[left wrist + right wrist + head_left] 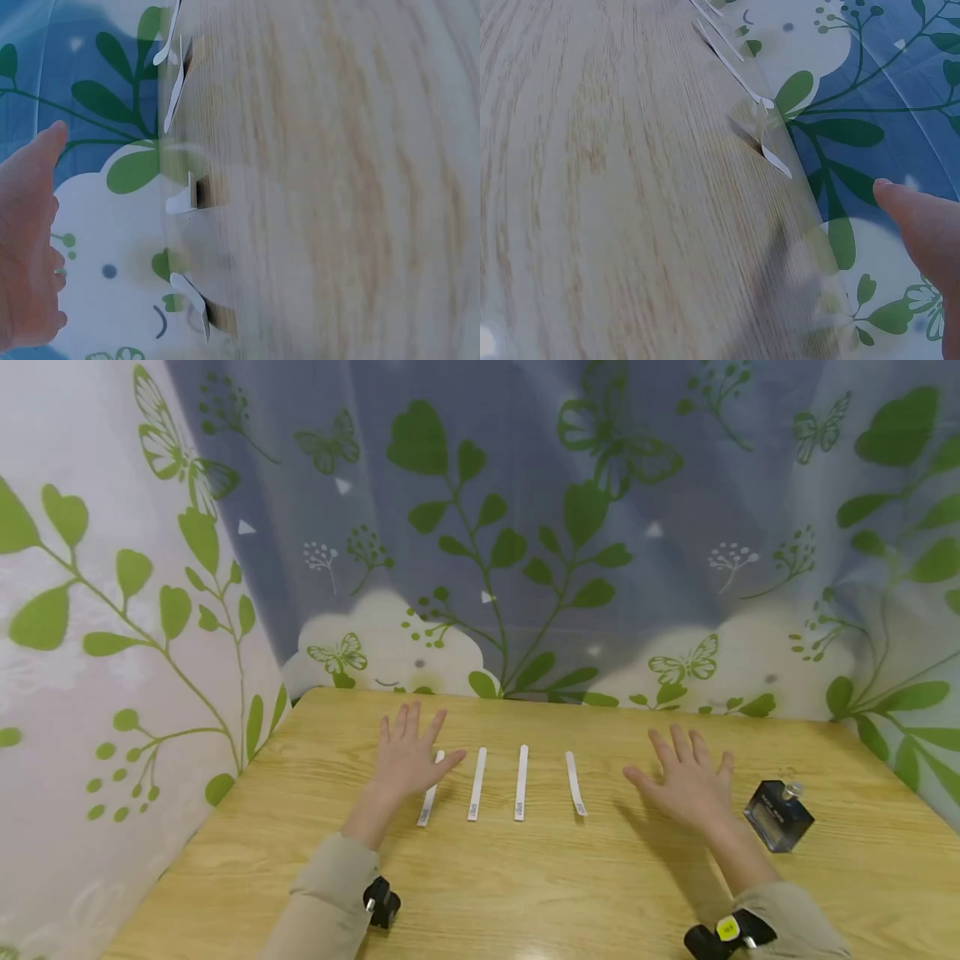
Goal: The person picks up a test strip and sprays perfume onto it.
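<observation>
Several white paper strips lie side by side on the wooden table, each with small dark print at its near end. My left hand (408,762) is spread with fingers straight, its thumb overlapping the leftmost strip (427,806) in the head view. My right hand (688,783), also spread and holding nothing, is to the right of the rightmost strip (575,783). A dark glass perfume bottle (777,820) with a silver neck stands beyond it to the right. In the left wrist view, a bent paper strip (193,300) rises partly off the wood.
The light wooden table (480,889) runs back to a curtain (517,527) printed with green leaves and butterflies. A pale panel (112,693) with the same pattern closes the left side. A small black camera (382,902) sits at each wrist.
</observation>
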`<act>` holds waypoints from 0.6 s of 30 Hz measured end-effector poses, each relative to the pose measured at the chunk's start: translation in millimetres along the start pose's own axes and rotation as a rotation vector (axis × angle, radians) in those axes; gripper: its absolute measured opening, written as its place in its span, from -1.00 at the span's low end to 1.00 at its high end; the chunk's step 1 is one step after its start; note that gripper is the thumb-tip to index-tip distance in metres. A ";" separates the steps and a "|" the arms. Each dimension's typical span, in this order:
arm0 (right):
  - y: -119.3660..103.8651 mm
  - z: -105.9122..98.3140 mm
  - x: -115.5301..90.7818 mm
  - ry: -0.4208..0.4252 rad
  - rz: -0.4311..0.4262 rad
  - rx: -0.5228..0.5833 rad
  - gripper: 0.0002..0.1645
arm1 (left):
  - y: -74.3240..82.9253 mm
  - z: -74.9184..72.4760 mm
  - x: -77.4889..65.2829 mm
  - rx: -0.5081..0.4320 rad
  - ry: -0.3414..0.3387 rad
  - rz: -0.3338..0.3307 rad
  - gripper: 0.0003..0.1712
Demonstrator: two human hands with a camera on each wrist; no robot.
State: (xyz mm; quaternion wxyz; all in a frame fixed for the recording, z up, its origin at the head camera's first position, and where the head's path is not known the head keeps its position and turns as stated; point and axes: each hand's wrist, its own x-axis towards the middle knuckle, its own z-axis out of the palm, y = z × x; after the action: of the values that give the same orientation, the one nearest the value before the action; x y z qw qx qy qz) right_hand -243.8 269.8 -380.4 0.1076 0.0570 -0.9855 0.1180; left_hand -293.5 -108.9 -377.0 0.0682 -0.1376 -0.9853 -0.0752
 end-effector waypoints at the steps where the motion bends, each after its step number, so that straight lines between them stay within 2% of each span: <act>1: -0.3 0.0 -0.1 -0.002 -0.006 0.005 0.03 | -1.1 -0.4 -0.9 0.008 -0.003 -0.002 -0.10; 6: 3.1 -0.5 -0.7 0.004 -0.042 0.040 -0.04 | -5.6 -3.1 -4.5 0.036 0.003 0.006 -0.10; 13: 10.7 -10.5 -0.7 0.052 -0.098 0.117 -0.11 | -10.3 -11.3 -6.7 0.023 0.081 0.059 -0.22; 18: 13.9 -24.4 -2.0 -0.014 -0.082 0.182 -0.09 | -15.1 -17.0 -7.8 -0.024 0.104 0.059 -0.28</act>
State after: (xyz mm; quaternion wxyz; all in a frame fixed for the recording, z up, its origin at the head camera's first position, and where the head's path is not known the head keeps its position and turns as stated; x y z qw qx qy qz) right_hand -238.9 289.4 -360.7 0.1000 0.1078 -0.9683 0.2021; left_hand -288.3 -128.2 -363.6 0.1200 -0.1632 -0.9749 -0.0920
